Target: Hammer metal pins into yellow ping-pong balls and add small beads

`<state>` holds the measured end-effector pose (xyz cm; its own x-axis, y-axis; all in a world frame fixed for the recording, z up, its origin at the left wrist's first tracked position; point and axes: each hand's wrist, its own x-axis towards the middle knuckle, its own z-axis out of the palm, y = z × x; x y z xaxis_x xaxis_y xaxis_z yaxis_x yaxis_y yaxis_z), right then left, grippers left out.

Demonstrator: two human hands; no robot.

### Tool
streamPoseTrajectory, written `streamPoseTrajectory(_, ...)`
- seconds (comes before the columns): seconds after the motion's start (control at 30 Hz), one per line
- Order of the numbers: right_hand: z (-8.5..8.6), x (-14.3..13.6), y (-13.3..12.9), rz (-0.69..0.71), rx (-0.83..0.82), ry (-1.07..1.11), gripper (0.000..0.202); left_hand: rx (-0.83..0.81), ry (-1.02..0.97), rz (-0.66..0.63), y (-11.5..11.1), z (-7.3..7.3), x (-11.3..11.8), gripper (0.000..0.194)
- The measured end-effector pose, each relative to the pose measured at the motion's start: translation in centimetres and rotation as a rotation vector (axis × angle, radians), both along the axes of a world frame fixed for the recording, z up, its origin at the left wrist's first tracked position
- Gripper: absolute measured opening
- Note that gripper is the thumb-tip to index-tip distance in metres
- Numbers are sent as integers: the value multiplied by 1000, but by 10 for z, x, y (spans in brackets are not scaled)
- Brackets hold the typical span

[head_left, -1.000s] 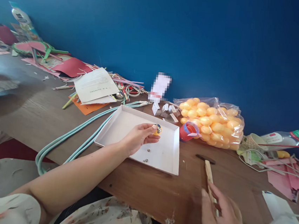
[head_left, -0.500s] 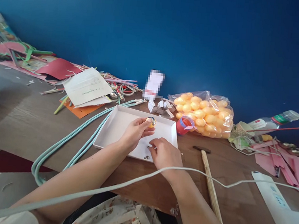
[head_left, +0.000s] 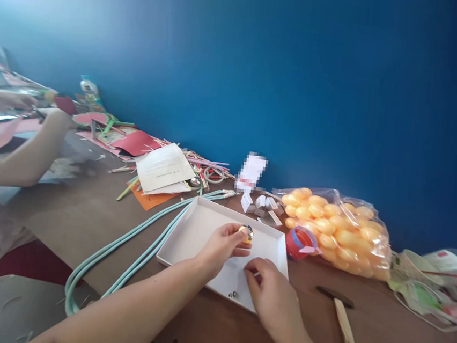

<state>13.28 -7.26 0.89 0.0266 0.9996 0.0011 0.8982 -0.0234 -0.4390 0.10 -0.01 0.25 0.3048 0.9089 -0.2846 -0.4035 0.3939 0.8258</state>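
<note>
My left hand [head_left: 221, 249] is closed on a small yellow ball [head_left: 247, 235], held between thumb and fingers over a shallow white box [head_left: 190, 232]. A dark, shiny patch shows on the top of the ball. Just to the right and lower, my right hand [head_left: 274, 289] hovers over the near right part of the box, thumb and fingers curled together. Whatever may be in its fingertips is too small to make out. Small silver beads [head_left: 233, 294] lie in the box by its near edge, left of my right hand.
Behind the box are small grey-white blocks [head_left: 261, 204]. A bag of orange-yellow balls [head_left: 336, 230], a red tape roll [head_left: 301, 244] and a hammer [head_left: 345, 325] are to the right. Pale green cords [head_left: 137, 238] and papers [head_left: 166, 168] lie left. Another person's arm [head_left: 45, 148] is at far left.
The view has swung left and up, bringing another person's arms into sight. My right fingers have drawn together, and the bead beside their tips no longer shows. My left hand keeps the yellow ball.
</note>
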Motion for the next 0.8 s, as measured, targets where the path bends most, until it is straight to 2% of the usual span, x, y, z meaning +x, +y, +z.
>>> streamPoseTrajectory(0.17,2,18,-4,-158,15,364,19,43,-2,-36,-1,0,0,40)
streamPoseTrajectory(0.33,-7,22,-8,-196,61,628,30,21,16,-76,-3,1,0,37)
streamPoseTrajectory(0.6,4,16,-12,-228,180,816,22,-28,-27,-140,-7,6,-4,30)
streamPoseTrajectory(0.8,6,20,-18,-217,142,973,22,-28,-51,-227,-9,9,-5,29)
